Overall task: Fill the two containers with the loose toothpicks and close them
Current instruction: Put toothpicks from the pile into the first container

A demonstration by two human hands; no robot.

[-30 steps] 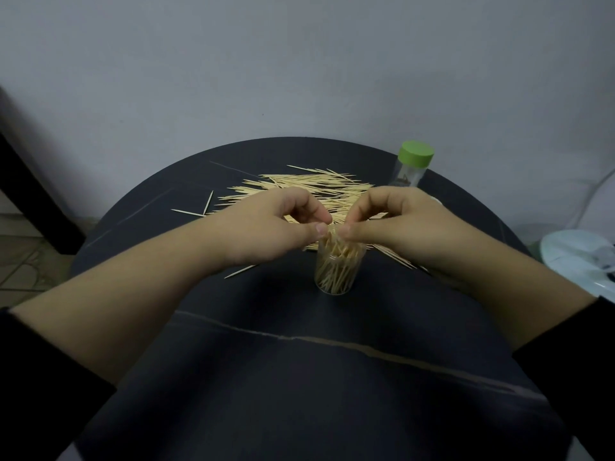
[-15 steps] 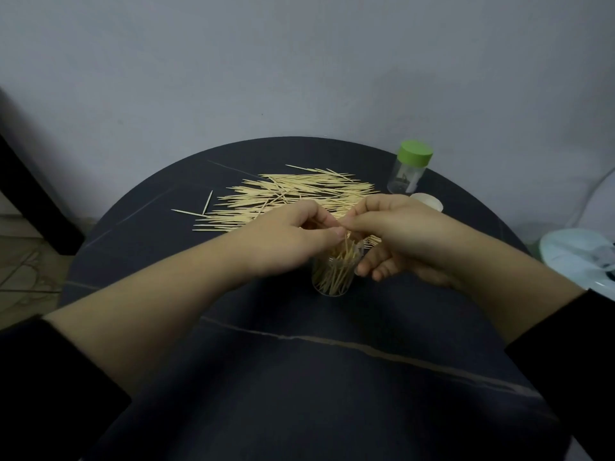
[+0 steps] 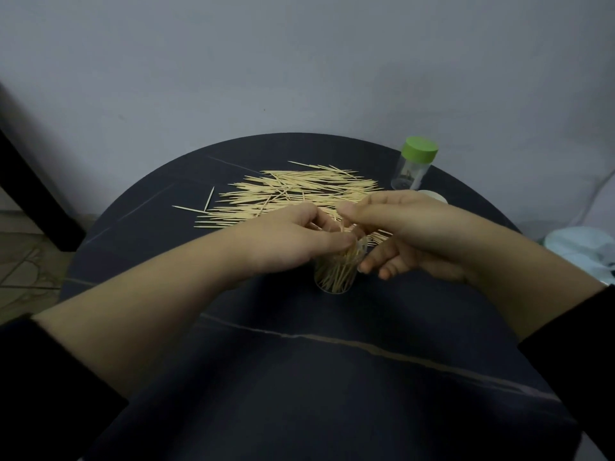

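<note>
A clear open container (image 3: 337, 271) stands mid-table, packed with upright toothpicks. My left hand (image 3: 293, 237) curls over its rim from the left, thumb and fingers pinching toothpicks at the top. My right hand (image 3: 396, 227) meets it from the right, pinching the same toothpicks, its lower fingers alongside the container wall. A heap of loose toothpicks (image 3: 289, 194) lies behind the hands. A second clear container with a green lid (image 3: 414, 164) stands shut at the back right. A white lid (image 3: 432, 195) peeks out behind my right hand.
The round dark table (image 3: 299, 377) ends close to a grey wall. Two stray toothpicks (image 3: 203, 206) lie left of the heap. A pale fan base (image 3: 582, 251) sits on the floor at right, a dark furniture leg (image 3: 33, 194) at left.
Both hands have dropped lower over the container's mouth, and my right hand's lower fingers uncurled beside its wall. The camera view has shifted slightly.
</note>
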